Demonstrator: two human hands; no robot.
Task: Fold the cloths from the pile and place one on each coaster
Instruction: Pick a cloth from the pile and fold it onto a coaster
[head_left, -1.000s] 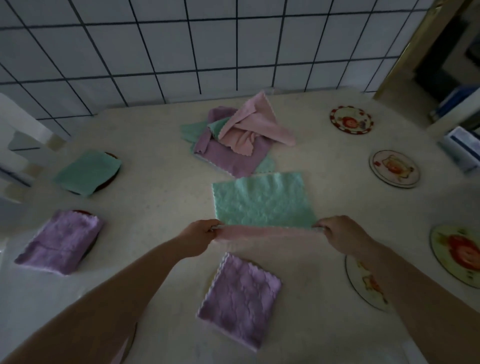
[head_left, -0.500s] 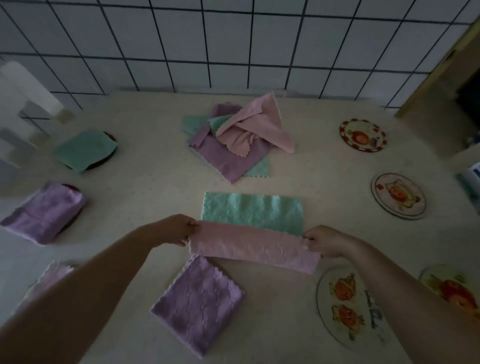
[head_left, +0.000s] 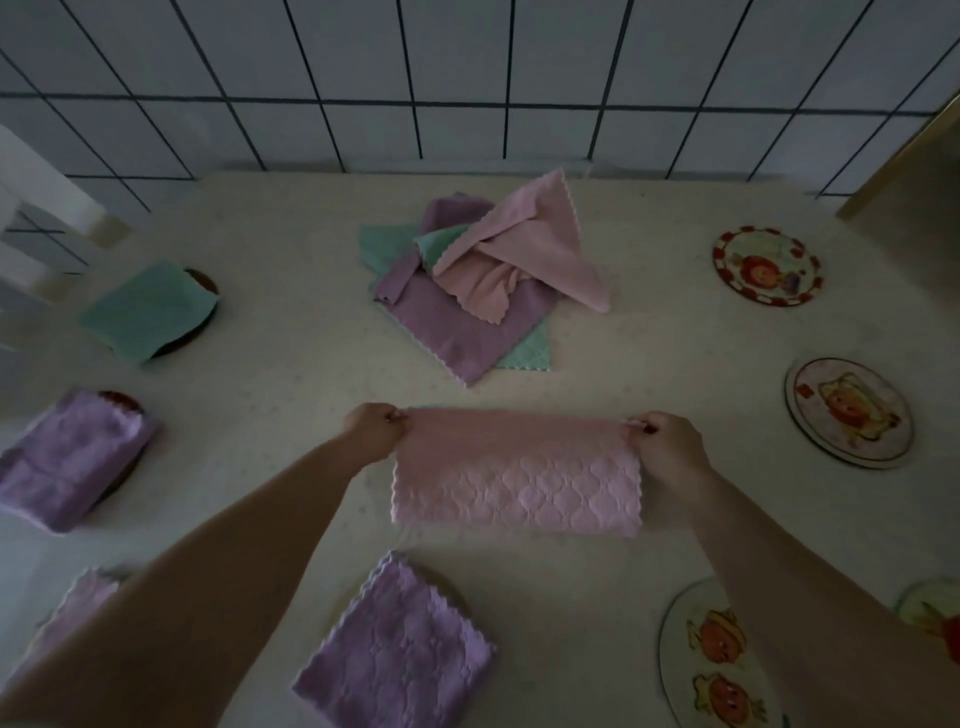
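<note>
Since the earlier frame the pink cloth (head_left: 515, 470) has been carried over the green one, which I now see only as a thin sliver at the far edge, and my view has tipped closer. Around it on the table (head_left: 675, 338): the pile (head_left: 480, 280) of pink, purple and green cloths just beyond, a folded purple cloth (head_left: 397, 654) just below, a green cloth (head_left: 148, 312) and two more purple ones (head_left: 72, 460) on coasters at left, and bare coasters at right (head_left: 849, 410), far right (head_left: 768, 265) and lower right (head_left: 711, 660). Nothing stands between my hands and the cloth. I see bare table on both sides of it and a clear strip up to the pile; the tiled wall (head_left: 467, 78) bounds the far edge. My left hand (head_left: 373, 428) and right hand (head_left: 667, 441) each pinch a far corner, knuckles up, forearms reaching in from below, the cloth's fold towards me.
</note>
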